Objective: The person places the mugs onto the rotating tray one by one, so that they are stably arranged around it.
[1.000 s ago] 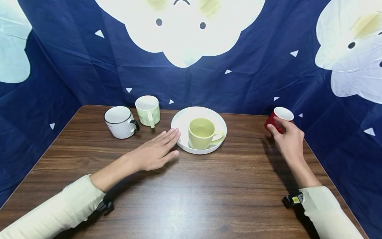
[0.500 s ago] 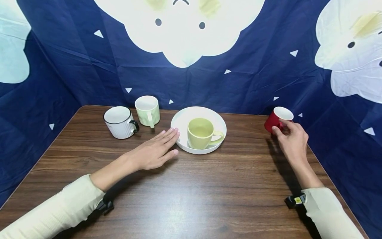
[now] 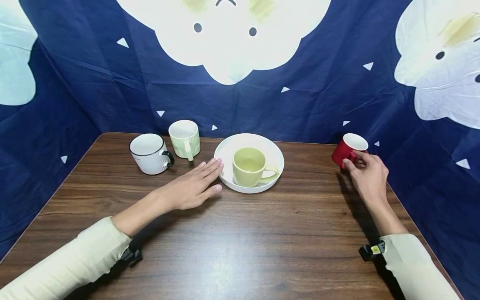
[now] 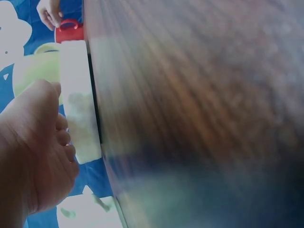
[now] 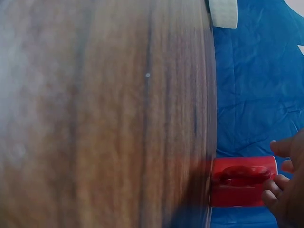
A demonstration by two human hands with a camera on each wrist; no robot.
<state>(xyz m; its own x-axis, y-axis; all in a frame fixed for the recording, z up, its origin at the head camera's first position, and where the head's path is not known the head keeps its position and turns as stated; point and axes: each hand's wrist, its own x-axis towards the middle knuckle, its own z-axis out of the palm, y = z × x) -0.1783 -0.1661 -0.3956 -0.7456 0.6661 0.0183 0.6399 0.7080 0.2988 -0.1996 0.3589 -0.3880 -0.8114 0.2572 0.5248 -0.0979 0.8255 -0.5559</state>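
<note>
My left hand [image 3: 189, 187] has its fingers straight, with the fingertips at the left rim of a white plate [image 3: 221, 152]. Whether they press on it, I cannot tell. A yellow-green cup [image 3: 248, 167] stands in the plate, handle to the right. At the far right, a red mug [image 3: 342, 152] with a white inside stands upright on the table. My right hand [image 3: 369, 173] hovers beside its handle with loosely bent fingers. In the right wrist view the fingers [image 5: 273, 190] lie near the mug's rim, and the red handle [image 5: 244, 175] shows uncovered.
Left of the plate stand a pale green ribbed mug [image 3: 183, 141] and a white mug [image 3: 148, 156] with a black rim and handle. A blue cloth [image 3: 240, 108] with cloud prints hangs behind the brown wooden table [image 3: 262, 250].
My right hand has drawn back to the right from the red mug's body, uncovering its handle. The yellow-green cup has shifted slightly left in the plate; my left hand has moved slightly left.
</note>
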